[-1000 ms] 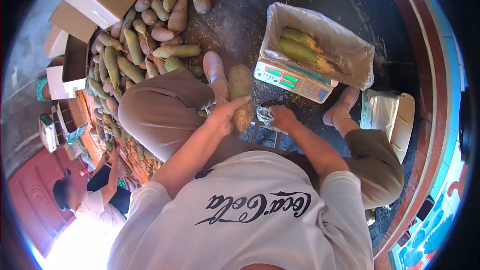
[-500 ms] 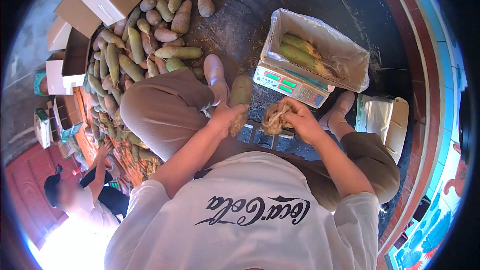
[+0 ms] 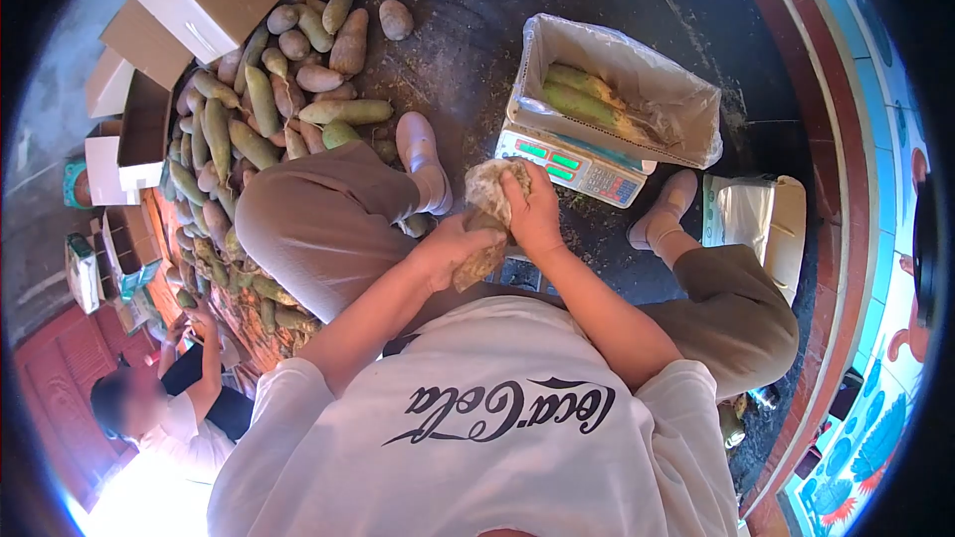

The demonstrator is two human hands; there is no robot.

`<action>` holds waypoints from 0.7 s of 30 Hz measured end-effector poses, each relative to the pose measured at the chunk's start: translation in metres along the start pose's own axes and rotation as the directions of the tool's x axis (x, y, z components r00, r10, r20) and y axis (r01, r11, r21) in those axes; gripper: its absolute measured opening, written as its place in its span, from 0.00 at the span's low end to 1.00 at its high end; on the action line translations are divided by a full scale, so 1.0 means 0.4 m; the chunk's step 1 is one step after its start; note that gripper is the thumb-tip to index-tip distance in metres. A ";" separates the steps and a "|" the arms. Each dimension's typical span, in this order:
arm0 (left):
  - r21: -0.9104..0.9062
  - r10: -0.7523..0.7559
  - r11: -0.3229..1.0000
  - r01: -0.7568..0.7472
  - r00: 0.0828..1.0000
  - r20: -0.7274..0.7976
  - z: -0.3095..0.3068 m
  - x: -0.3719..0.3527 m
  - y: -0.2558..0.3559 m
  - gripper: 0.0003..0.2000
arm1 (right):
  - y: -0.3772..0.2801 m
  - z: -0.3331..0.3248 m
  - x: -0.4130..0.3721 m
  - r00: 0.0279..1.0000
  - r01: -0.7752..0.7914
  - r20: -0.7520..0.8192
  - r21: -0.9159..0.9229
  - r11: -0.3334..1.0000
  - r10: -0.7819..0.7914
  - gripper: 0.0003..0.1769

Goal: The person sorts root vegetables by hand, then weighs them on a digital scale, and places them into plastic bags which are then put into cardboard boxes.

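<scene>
My left hand [image 3: 453, 249] is wrapped round the lower part of a brownish-green radish [image 3: 481, 264], held upright in front of my lap. My right hand [image 3: 532, 207] presses a crumpled pale cloth [image 3: 487, 185] against the radish's upper end, which the cloth covers. Beyond my hands, a plastic-lined box [image 3: 668, 89] holds green radishes [image 3: 582, 102] and sits on a scale [image 3: 572, 167] with lit green displays.
A large pile of radishes [image 3: 261, 99] lies at the left beside open cardboard boxes [image 3: 149, 129]. At the lower left, a co-worker [image 3: 184, 408] reaches toward the pile. A pale container [image 3: 786, 229] stands right of my foot [image 3: 665, 209].
My right hand has moved left and brought the cloth onto the radish, which was uncovered before. The co-worker's hands have shifted, and the view has moved slightly.
</scene>
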State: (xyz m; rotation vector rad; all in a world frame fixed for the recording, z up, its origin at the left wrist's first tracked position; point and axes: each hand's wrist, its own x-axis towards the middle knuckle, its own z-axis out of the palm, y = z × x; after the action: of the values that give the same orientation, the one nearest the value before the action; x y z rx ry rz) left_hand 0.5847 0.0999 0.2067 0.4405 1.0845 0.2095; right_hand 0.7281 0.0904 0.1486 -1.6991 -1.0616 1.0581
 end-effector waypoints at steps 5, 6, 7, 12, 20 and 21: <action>-0.044 0.009 0.999 -0.005 0.996 0.085 -0.007 -0.026 0.018 0.26 | 0.080 0.003 0.031 0.800 -0.550 0.264 0.680 0.484 0.538 0.18; -0.086 0.010 0.996 0.002 0.989 0.145 0.003 -0.035 0.032 0.25 | 0.075 -0.004 0.029 0.657 -0.648 0.471 0.751 0.122 0.588 0.18; -0.129 0.016 0.992 0.010 0.979 0.204 0.014 -0.045 0.050 0.24 | 0.055 0.004 0.008 0.655 -0.649 0.453 0.748 0.143 0.605 0.21; -0.271 0.005 0.957 0.106 0.925 0.379 -0.023 -0.043 0.054 0.23 | -0.044 -0.091 0.031 0.756 -0.625 0.608 0.780 -0.006 0.243 0.27; -0.417 -0.030 0.899 0.135 0.968 0.249 0.012 -0.029 0.008 0.22 | -0.101 -0.035 0.038 0.720 -0.633 0.433 0.730 0.258 0.542 0.27; -0.314 -0.009 0.947 0.061 0.986 0.164 0.023 -0.031 0.007 0.22 | -0.090 -0.025 0.036 0.716 -0.622 0.420 0.747 0.236 0.558 0.27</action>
State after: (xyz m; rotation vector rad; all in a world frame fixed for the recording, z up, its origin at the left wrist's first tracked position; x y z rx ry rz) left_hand 0.5873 0.0954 0.2216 0.1443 0.8795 0.3073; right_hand 0.7338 0.1119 0.1819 -1.1413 0.2806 1.7508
